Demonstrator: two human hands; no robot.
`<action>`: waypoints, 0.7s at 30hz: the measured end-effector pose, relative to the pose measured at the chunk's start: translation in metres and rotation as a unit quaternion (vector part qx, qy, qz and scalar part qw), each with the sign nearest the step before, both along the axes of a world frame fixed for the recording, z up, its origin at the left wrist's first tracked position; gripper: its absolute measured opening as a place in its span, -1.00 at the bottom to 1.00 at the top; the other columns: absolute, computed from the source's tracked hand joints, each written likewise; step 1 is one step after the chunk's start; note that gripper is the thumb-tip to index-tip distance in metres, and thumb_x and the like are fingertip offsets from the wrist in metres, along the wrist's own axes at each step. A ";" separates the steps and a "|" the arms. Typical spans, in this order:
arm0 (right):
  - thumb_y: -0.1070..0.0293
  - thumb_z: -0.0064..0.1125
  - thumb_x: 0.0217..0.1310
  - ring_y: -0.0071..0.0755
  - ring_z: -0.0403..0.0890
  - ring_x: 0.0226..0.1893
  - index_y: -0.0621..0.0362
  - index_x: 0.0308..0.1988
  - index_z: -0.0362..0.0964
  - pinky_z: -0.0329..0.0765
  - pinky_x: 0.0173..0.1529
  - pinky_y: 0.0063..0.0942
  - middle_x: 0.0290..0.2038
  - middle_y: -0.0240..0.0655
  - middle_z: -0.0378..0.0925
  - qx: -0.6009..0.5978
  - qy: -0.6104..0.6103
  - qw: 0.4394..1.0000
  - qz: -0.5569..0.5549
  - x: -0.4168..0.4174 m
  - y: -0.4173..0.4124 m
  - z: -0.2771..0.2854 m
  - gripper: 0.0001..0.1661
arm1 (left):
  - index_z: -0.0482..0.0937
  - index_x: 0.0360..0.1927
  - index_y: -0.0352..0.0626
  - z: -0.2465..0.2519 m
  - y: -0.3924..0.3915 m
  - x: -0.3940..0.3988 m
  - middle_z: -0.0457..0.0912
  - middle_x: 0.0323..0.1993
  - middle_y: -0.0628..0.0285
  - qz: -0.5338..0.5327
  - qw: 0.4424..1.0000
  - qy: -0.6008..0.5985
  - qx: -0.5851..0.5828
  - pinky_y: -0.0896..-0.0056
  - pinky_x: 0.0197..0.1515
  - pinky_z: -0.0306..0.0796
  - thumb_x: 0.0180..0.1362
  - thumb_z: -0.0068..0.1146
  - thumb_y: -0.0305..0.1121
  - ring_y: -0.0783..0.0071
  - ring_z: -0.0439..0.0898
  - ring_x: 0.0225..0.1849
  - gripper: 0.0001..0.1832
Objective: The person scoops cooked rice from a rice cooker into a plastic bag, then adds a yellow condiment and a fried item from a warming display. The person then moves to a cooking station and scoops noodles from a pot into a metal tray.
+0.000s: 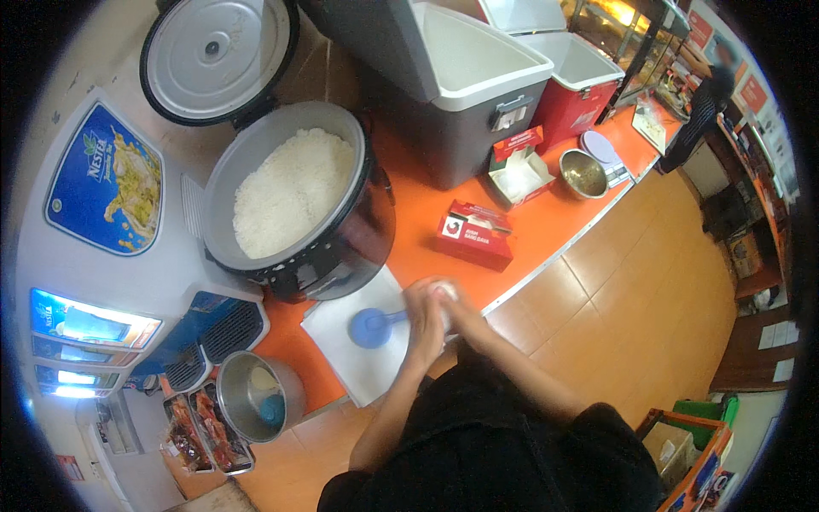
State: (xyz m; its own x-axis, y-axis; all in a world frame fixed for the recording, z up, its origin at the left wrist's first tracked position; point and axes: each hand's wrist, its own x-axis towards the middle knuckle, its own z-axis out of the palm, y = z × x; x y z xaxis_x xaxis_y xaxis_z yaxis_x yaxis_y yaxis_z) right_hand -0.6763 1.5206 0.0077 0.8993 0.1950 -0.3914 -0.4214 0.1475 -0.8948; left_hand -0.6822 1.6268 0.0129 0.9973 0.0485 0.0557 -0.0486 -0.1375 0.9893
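My left hand (423, 317) and my right hand (462, 312) are pressed together around a small white bundle (447, 291), slightly blurred. It looks like wrapped rice, though my fingers cover most of it. Below my left hand, a blue plastic scoop (370, 328) rests on a stack of white paper sheets (352, 368), its handle partly hidden by that hand. Beyond the paper stands a large black rice cooker (345, 256) with cooked white rice (291, 192) inside and its lid (217, 61) raised.
Red cardboard boxes (475, 240) and a steel bowl (583, 174) stand on the orange counter (416, 217). Behind them are a grey cooler box (473, 134) and a red one (576, 105). At left, a metal pot (259, 397) adjoins a drink dispenser (109, 269). A person (704, 96) stands far right.
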 end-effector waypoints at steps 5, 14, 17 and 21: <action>-0.27 -0.03 0.20 -0.60 0.54 -0.61 0.06 -0.03 0.37 0.38 -0.71 -0.62 -0.48 -0.47 0.51 0.122 0.034 0.982 -0.138 0.057 -0.112 0.024 -0.36 | 0.31 0.06 -0.18 -0.005 -0.054 0.130 0.42 -0.02 -0.04 0.113 0.933 -0.059 0.337 -0.14 0.02 0.25 0.09 0.05 0.21 -0.08 0.40 -0.01 -0.30; 0.15 0.36 -0.04 -0.45 0.60 -0.31 0.10 -0.01 0.39 0.57 -0.25 -0.44 -0.24 -0.36 0.56 0.144 0.057 0.988 0.009 0.180 -0.152 -0.004 -0.42 | 0.45 -0.07 -0.09 -0.098 -0.027 0.138 0.52 -0.23 0.13 -0.087 0.961 0.244 0.100 0.29 -0.42 0.50 -0.13 0.26 -0.43 0.21 0.53 -0.20 -0.54; 0.18 0.35 -0.03 -0.43 0.60 -0.26 0.13 -0.02 0.41 0.57 -0.18 -0.44 -0.19 -0.30 0.56 0.071 0.179 0.968 0.163 0.153 -0.136 -0.033 -0.44 | 0.52 -0.01 -0.02 -0.098 -0.034 0.070 0.24 0.06 -0.03 -0.053 0.970 0.162 0.171 0.15 0.30 0.06 0.00 0.04 -0.56 0.08 0.18 0.22 -0.58; 0.14 0.36 -0.06 -0.34 0.59 -0.18 0.19 0.05 0.36 0.56 -0.10 -0.38 -0.19 -0.25 0.57 -0.083 0.053 0.973 0.208 0.122 -0.131 -0.063 -0.32 | 0.53 0.02 -0.03 -0.111 -0.064 0.023 0.16 0.10 0.00 0.145 0.954 0.008 0.260 0.11 0.27 0.10 0.17 -0.07 -0.53 0.03 0.19 0.21 -0.65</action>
